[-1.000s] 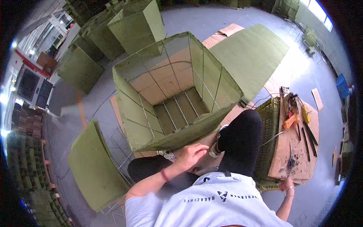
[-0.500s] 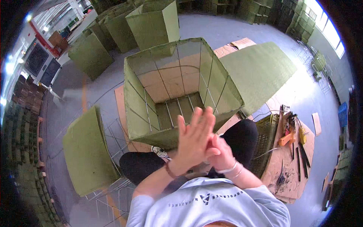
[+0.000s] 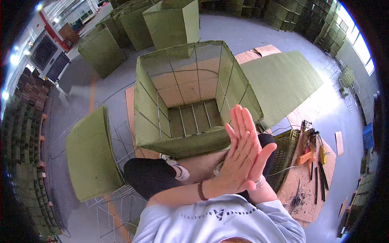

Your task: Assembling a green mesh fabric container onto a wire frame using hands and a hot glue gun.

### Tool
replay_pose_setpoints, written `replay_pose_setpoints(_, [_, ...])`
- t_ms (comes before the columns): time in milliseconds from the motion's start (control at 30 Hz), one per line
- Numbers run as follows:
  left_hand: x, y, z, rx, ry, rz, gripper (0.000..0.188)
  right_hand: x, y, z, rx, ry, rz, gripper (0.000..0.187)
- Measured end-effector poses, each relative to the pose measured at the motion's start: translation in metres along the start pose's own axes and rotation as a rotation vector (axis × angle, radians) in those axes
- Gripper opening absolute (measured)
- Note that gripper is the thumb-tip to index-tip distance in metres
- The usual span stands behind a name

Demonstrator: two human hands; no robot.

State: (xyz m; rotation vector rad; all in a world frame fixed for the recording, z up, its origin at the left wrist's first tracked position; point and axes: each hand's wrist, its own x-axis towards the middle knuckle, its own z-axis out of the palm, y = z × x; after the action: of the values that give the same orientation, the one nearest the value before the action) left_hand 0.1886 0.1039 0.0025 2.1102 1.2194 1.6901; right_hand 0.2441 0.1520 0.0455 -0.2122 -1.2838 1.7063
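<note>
My left hand [image 3: 236, 168], a brown bracelet at its wrist, lies palm against palm with my right hand [image 3: 259, 162]. Both have their fingers stretched out, and nothing shows between them. The right palm is mostly covered by the left hand. Just beyond them stands a large open box [image 3: 182, 146] of green sheet over a wire frame, its open top toward me. Wire rods run along its inner walls and floor. The hands are near its front right corner, at a lower spot in the picture.
Green panels [image 3: 90, 158] on wire frames lean at left; a green sheet [image 3: 283, 83] lies at right. Beside my right knee are a dark crate [image 3: 285, 152] and cardboard [image 3: 306, 208] with an orange glue gun [image 3: 305, 157], scissors [image 3: 298, 197] and black sticks [image 3: 316, 184]. More green boxes [image 3: 172, 26] stand behind.
My hands have moved right and turned, from rubbing together over the box's front edge to lying flat against each other. The view has shifted slightly.
</note>
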Motion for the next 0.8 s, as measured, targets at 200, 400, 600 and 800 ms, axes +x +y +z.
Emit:
replay_pose_setpoints(200, [0.027, -0.028, -0.045, 0.224, -0.099, 0.011, 0.089, -0.044, 0.027, 0.001, 0.136, -0.020, 0.332, 0.104])
replay_pose_setpoints(400, [0.035, -0.033, -0.102, 0.132, 0.139, -0.251, 0.100, -0.041, 0.023, 0.012, 0.043, -0.365, 0.240, 0.081])
replay_pose_setpoints(600, [-0.018, -0.025, -0.146, 0.620, -0.064, -0.125, 0.046, 0.005, 0.007, -0.022, -1.173, -0.521, -0.331, 0.057])
replay_pose_setpoints(800, [-0.048, -0.034, -0.196, 0.891, -0.154, -0.222, 0.042, 0.038, 0.023, -0.023, -1.326, -0.595, -0.359, 0.044])
